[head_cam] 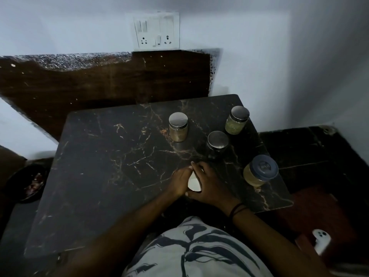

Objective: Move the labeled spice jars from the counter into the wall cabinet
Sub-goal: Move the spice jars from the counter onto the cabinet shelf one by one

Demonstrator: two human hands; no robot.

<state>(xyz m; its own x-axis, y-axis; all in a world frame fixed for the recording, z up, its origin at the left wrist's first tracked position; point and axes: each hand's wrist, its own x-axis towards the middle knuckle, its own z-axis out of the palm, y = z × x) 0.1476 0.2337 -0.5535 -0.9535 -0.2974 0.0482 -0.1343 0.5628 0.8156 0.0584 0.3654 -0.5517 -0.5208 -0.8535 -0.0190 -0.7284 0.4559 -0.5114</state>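
Several jars stand on the dark marble counter [111, 166]. One steel-lidded jar [178, 127] holds brown powder, another [237, 120] holds green bits at the far right, and a third [217, 141] sits between them. A blue-lidded jar [260, 170] with yellowish content stands near the right edge. My left hand [179, 181] and my right hand [209, 184] are both wrapped around one more jar with a shiny lid [194, 183] at the counter's near middle; its body is hidden. No cabinet is in view.
A white switch and socket plate [156, 31] is on the wall behind. A dark bowl [30, 182] sits low at the left. A white phone [321, 240] lies at the lower right on a dark surface. The counter's left half is bare marble.
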